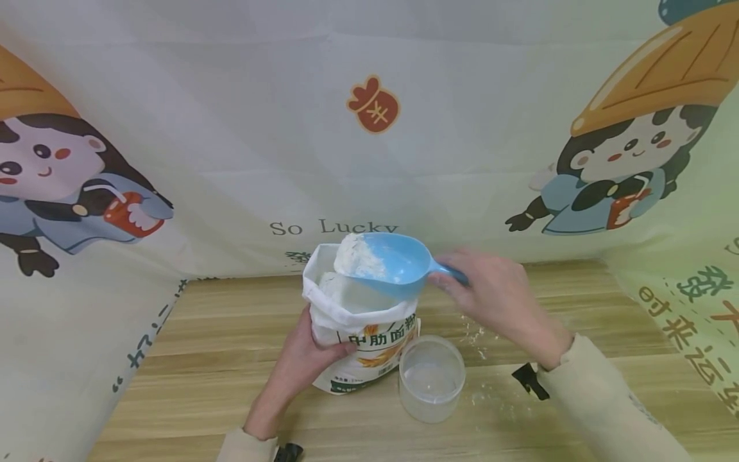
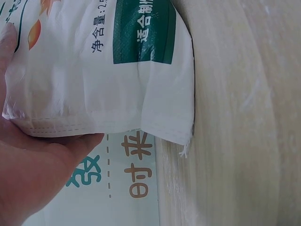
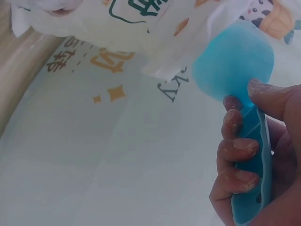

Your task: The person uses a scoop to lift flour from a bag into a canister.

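Note:
My right hand (image 1: pixel 491 289) grips the handle of a blue scoop (image 1: pixel 404 260) that carries a heap of white flour (image 1: pixel 359 256) at its tip. The scoop is over the mouth of a white flour bag (image 1: pixel 358 353), which stands upright with its rim folded outward. Around the bag's left side is my left hand (image 1: pixel 312 350), thumb on the printed front. In the right wrist view, flour dusts the fingers (image 3: pixel 240 146) curled round the scoop handle. More flour shows inside the bag. Just right of the bag stands a clear round container (image 1: pixel 432 385).
Spilled flour (image 1: pixel 479 340) speckles the wooden table (image 1: pixel 213 359) to the right of the container. A white printed cloth (image 1: pixel 248 128) hangs behind the table and along both sides. Black straps (image 1: pixel 530 380) show at both sleeves.

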Tool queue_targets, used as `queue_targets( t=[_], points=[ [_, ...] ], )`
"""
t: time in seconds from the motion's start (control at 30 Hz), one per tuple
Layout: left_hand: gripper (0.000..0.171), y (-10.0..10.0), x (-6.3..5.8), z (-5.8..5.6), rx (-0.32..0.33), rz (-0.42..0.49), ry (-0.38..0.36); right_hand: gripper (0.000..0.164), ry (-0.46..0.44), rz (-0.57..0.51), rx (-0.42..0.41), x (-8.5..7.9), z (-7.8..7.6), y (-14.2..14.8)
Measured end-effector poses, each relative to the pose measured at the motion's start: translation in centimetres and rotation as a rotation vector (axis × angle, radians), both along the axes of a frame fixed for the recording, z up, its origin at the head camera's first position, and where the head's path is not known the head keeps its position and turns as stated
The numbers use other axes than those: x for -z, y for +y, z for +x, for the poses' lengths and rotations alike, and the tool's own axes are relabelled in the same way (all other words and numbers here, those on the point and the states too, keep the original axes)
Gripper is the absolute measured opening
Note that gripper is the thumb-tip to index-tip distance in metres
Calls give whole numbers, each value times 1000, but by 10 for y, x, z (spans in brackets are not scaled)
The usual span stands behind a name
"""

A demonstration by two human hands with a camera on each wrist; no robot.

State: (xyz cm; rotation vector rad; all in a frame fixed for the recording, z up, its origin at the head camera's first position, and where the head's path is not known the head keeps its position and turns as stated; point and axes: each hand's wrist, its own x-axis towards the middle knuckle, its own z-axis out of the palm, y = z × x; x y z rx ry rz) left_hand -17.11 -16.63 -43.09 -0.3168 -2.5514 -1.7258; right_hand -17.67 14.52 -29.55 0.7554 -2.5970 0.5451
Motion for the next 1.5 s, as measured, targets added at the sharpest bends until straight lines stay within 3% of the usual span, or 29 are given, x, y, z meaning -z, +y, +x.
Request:
queue_targets(
  t=[0.43, 0.8, 1.17, 1.5],
  points=[
    [92, 0, 1, 0, -9, -12, -11, 22, 17, -31, -30, -8, 8, 18],
    [96, 2, 1, -1, -26, -29, -25, 16, 96, -68, -43, -7, 16, 41],
    [97, 2, 1, -1, -45, -61, -31, 22, 147, -65, -7, -1, 33, 73],
    [96, 2, 2, -1, -30, -34, -19, 25, 166, -27, 36, 11, 54, 100]
  ],
)
